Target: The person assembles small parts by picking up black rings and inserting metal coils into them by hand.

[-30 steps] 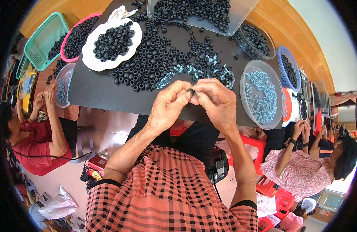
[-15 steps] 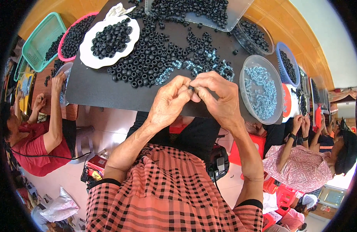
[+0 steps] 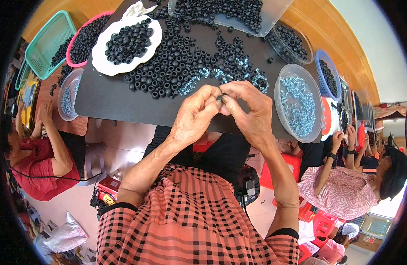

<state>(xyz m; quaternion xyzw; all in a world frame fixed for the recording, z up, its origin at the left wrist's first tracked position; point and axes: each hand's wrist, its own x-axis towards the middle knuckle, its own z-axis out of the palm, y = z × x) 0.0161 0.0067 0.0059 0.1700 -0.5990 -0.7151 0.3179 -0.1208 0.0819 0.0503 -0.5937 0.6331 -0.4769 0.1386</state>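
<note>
My left hand (image 3: 197,109) and my right hand (image 3: 252,108) meet over the table's near edge. Their fingertips are pinched together on a small black ring-shaped part (image 3: 219,98), mostly hidden by the fingers. Just beyond my hands lies a spread heap of hollow, round black parts (image 3: 163,73). Small blue coiled pieces (image 3: 189,85) rest along the heap's near side. To the right of my right hand stands a round clear tub (image 3: 322,104) filled with more blue coiled pieces.
A scalloped white plate (image 3: 99,57) heaped with black parts sits at the far left of the dark table (image 3: 124,104). A clear bin (image 3: 276,13) and a round clear container (image 3: 307,59) hold more at the back. Co-workers sit on both sides, beside a pink basket (image 3: 69,55) and a blue basket (image 3: 318,66).
My fingers have shifted slightly around the small black part, still pinched together. The co-worker on the left has lowered an arm from a clear bowl.
</note>
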